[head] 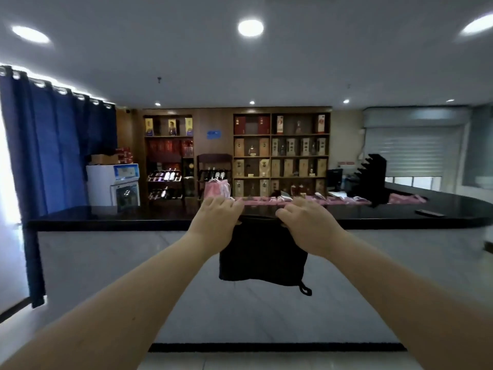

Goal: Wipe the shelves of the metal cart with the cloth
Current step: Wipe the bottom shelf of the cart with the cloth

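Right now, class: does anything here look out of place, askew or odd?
Nothing looks spilled or broken. The left hand and right hand hold the black cloth up by its top edge, and no metal cart shows. Pink items lie strewn along the dark counter.

Plain black cloth (262,252) hangs below my grip. Just past the grip I see a glossy black countertop (120,216) with pink bundles (215,188) along it; counter front (106,263) below is pale grey, faintly veined. Far left of the grip, solid blue curtain (53,145). Behind, brown wooden shelving (269,145).
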A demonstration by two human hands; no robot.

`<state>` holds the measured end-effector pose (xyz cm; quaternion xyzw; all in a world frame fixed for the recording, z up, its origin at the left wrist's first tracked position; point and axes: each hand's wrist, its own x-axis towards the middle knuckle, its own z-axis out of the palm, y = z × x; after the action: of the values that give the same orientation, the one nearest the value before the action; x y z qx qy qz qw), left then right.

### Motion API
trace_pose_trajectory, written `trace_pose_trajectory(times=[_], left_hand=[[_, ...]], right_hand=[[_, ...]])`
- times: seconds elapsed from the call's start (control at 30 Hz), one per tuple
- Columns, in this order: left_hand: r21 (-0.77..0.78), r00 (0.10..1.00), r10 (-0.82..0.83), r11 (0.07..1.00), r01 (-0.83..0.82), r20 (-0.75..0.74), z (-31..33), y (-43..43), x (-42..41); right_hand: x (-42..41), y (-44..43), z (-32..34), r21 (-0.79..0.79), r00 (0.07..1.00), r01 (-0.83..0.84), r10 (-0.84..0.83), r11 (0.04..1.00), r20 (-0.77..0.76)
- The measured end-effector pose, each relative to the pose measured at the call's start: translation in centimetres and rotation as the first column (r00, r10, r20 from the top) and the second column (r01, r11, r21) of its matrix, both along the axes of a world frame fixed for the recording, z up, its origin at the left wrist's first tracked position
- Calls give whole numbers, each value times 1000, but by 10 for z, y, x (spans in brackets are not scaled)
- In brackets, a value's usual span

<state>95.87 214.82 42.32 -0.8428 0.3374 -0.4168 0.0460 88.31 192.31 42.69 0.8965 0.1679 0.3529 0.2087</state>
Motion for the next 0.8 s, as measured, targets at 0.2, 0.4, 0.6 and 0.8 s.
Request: trace_pose_trajectory(times=[0.2, 0.4, 0.6, 0.8], left_hand=[[-5, 963, -266, 964, 266, -28, -18, -101, 113], [136, 905, -425, 897, 420, 15, -21, -243, 210], [75, 827, -556, 831, 551, 81, 30, -396, 274], [68, 708, -703, 711, 700, 65, 25, -550, 315]], right_hand=[[65, -85, -10, -25, 971, 232, -233, 972, -53], [123, -211, -18, 38, 922, 357, -345, 933, -176], [159, -328, 24, 142, 854, 520, -505, 842, -127], [172, -427, 32, 186, 698, 713, -710, 676, -92]])
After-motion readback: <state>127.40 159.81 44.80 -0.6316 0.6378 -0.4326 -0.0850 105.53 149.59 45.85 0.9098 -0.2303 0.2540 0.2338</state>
